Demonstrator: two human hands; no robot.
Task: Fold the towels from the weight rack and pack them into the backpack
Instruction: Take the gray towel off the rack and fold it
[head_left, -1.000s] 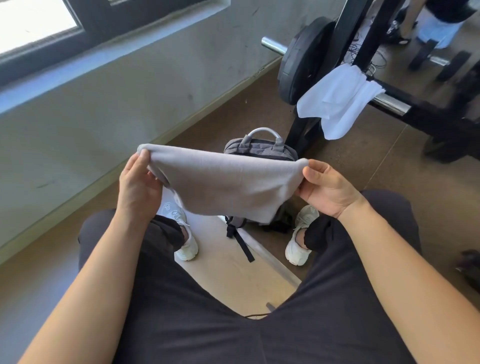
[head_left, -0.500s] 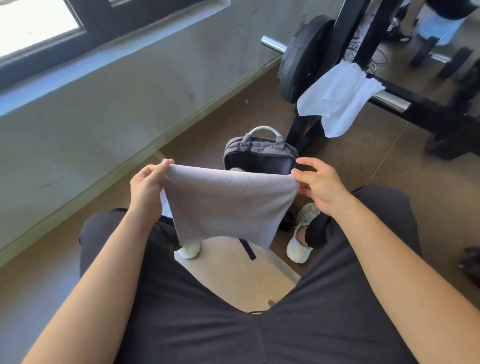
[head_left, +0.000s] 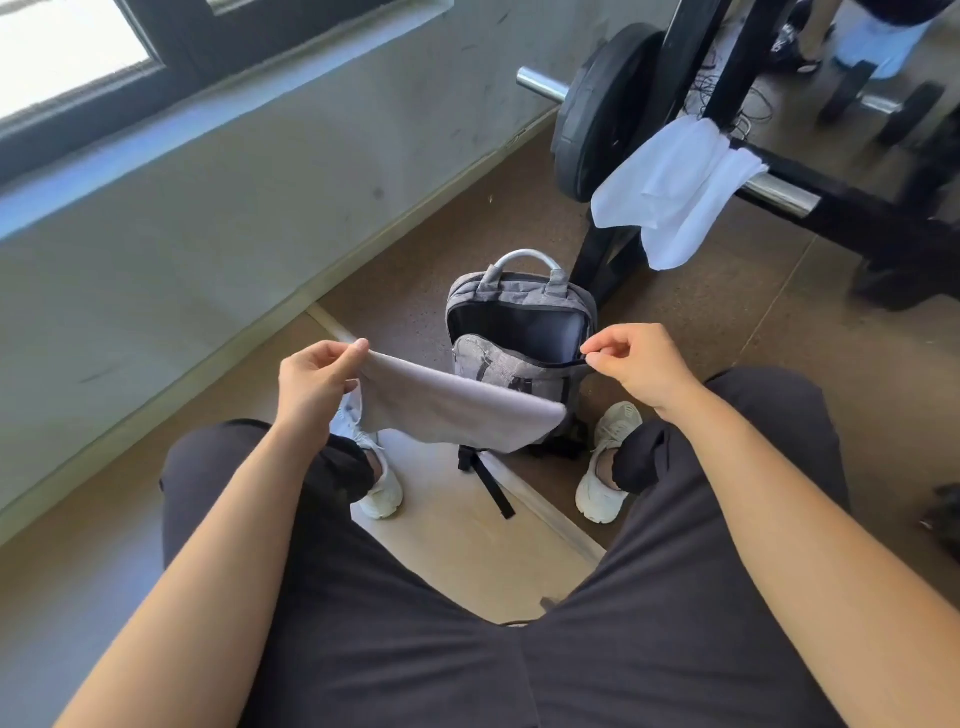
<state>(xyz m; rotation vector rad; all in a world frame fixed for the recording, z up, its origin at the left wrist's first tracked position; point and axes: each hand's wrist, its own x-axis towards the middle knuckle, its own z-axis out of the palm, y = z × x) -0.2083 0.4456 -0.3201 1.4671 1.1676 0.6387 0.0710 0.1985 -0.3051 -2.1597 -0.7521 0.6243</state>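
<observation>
At 12 o'clock in the head view, just past the knees: backpack (head_left: 498, 364) upright on the floor, between two white shoes (head_left: 602, 488). Main compartment unzipped and gaping, dark inside. Grab handle on its far end, black strap (head_left: 488, 483) trailing toward 6.

Left hand (head_left: 311, 387) at 9 o'clock of the bag, thumb and fingers pinching one corner of the gray towel (head_left: 457, 413). Towel is folded, hangs from that corner and droops toward 3. Its low end overlaps the bag's front panel in view; can't tell if they touch.

Right hand (head_left: 644, 366) at 3 o'clock of the bag, fingers curled, thumb and forefinger pinching the zip edge of the opening. It's clear of the gray towel.

White towel (head_left: 675, 192) at 1 o'clock, draped unfolded over a bar of the weight rack (head_left: 857, 218), just beside a black weight plate (head_left: 602, 114). Window (head_left: 62, 57) at 10 o'clock.
</observation>
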